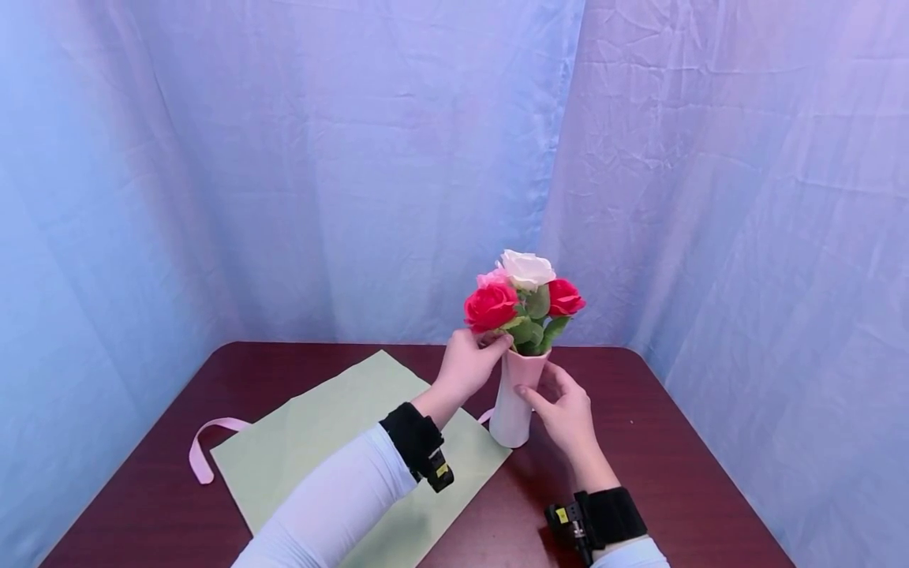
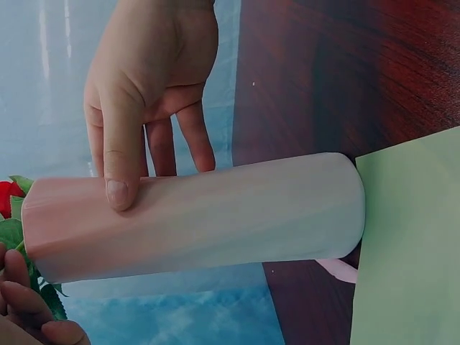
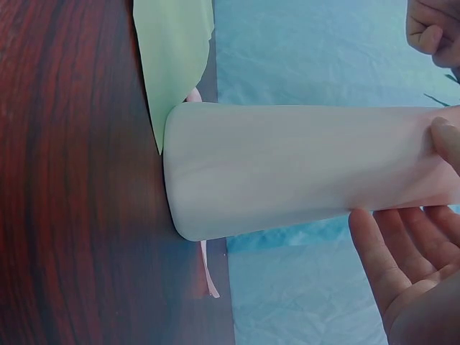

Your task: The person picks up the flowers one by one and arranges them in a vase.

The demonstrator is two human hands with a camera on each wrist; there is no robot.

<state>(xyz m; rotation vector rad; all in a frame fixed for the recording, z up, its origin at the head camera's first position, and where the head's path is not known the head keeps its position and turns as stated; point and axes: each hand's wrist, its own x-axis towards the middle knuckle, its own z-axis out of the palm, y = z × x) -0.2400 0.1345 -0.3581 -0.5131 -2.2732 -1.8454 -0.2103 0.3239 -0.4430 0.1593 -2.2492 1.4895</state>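
Note:
A vase (image 1: 513, 414), pink at the top and white below, stands on the table with several artificial roses in it. The right hand (image 1: 570, 418) grips its upper part, thumb on the near side and fingers round the far side. Beside the rim, the left hand (image 1: 470, 364) pinches the stem of the left red rose (image 1: 491, 307), its fingers curled under the bloom. A white rose (image 1: 527, 270) rises on top, a pink rose (image 1: 493, 278) is partly hidden behind the left red one, and another red rose (image 1: 566, 297) leans right. Green leaves (image 2: 13, 233) hang over the rim.
A pale green sheet of paper (image 1: 319, 426) lies flat on the dark brown table (image 1: 682, 473), one corner by the vase's base. Pink ribbon (image 1: 202, 454) sticks out from beneath it. Light blue curtains (image 1: 355, 158) hang round the table.

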